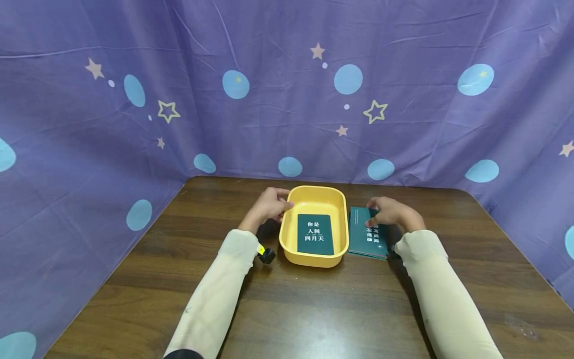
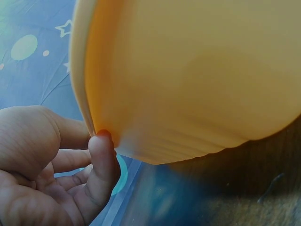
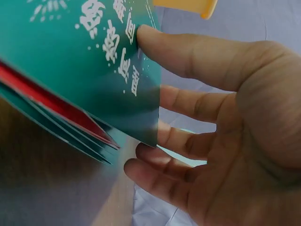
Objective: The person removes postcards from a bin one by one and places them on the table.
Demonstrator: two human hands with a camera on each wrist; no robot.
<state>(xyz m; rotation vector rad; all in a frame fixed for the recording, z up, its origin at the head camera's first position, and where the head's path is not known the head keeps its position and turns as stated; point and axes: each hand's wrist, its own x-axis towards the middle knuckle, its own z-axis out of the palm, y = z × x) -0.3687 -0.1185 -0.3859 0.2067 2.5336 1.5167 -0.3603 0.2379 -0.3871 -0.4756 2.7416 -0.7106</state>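
Observation:
My left hand [image 1: 269,205] pinches the left rim of a yellow plastic tray [image 1: 314,261], thumb over the edge and fingers outside, as the left wrist view shows. A dark green card [image 1: 315,247] with white Chinese characters lies face up in the tray. Just right of the tray is a pile of similar green cards [image 1: 362,243]. My right hand [image 1: 392,213] holds the top green card [image 3: 84,70] by its edge, its thumb on the printed face and its fingers at the underside. In the right wrist view, a red layer and more green cards [image 3: 56,125] show under it.
Both tray and pile stand on a brown wooden table [image 1: 314,309]. A black object with a yellow tag [image 1: 266,255] sits by the left sleeve cuff. Behind the table hangs a purple curtain [image 1: 278,124] with stars and blue spots.

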